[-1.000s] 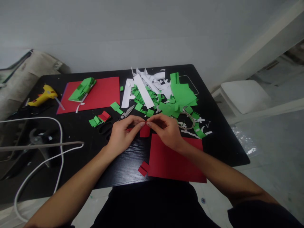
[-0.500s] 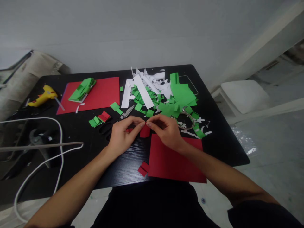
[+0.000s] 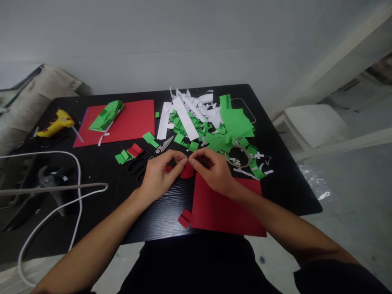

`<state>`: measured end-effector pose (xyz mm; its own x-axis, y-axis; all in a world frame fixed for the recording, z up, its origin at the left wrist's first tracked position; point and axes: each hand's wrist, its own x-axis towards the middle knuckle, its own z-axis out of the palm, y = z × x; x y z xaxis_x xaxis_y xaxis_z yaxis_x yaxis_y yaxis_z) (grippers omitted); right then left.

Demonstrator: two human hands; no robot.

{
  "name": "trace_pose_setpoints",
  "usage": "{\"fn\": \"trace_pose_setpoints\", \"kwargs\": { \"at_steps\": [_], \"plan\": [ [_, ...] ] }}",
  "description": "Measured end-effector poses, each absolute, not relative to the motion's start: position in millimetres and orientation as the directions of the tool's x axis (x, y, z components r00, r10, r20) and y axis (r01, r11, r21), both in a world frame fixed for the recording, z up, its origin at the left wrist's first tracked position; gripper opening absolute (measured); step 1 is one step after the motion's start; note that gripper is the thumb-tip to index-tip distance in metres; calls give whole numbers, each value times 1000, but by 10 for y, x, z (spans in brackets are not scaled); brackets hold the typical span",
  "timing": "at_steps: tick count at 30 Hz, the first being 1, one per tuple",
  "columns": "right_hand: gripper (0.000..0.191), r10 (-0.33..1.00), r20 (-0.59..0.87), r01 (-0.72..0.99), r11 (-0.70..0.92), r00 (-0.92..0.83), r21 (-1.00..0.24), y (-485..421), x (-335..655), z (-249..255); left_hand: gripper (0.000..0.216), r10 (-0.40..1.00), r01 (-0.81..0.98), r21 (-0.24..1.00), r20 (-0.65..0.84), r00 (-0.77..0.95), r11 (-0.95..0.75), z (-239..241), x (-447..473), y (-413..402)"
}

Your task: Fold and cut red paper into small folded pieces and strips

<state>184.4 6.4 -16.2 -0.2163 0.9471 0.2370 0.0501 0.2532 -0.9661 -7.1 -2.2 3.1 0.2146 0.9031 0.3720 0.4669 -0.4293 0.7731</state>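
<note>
Head view, small red paper piece (image 3: 187, 172) pinched by fingers (image 3: 178, 167) of left hand (image 3: 157, 175) and right hand (image 3: 219, 173), black-handled metal scissors (image 3: 158, 150) laid nearby.

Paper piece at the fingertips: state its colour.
The paper piece is red, clearest in head view.

plain black clothing (image 3: 196, 265) and a loose, dark short sleeve (image 3: 327, 275) leave both forearms (image 3: 116, 224) bare.
</note>
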Motion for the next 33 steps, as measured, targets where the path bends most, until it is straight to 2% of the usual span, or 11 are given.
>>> {"fn": "trace_pose_setpoints", "kwargs": {
  "at_steps": [3, 8, 10, 14, 19, 22, 27, 33],
  "plan": [
    [9, 937, 285, 55, 302, -202, -952, 78, 1863, -156, 9, 908, 455, 787, 371, 192, -418, 58, -83, -6],
    [3, 896, 414, 115, 433, -162, -894, 103, 1888, -130, 6, 841, 476, 702, 508, 187, -530, 65, -116, 23],
    [8, 918, 372, 94, 385, -135, -918, 102, 1882, -131, 8, 825, 487, 681, 535, 180, -547, 51, -128, 24],
    [22, 969, 189, -28, 187, -158, -982, 86, 1858, -140, 11, 826, 494, 681, 542, 155, -540, 36, -133, 10],
    [18, 970, 81, -160, 45, -229, -986, 86, 1853, -129, 12, 818, 480, 684, 556, 145, -550, 34, -122, -1],
    [19, 978, 54, -173, 19, -204, -985, 95, 1853, -122, 9, 855, 463, 734, 504, 121, -498, 12, -112, -10],
    [18, 985, 35, -196, 1, -169, -981, 98, 1849, -111, 9, 944, 312, 892, 324, 65, -328, 3, -75, -25],
    [20, 985, 34, -192, 1, -170, -981, 99, 1860, -99, 10, 965, 203, 944, 250, 78, -261, 36, -59, -7]
  ]
}}
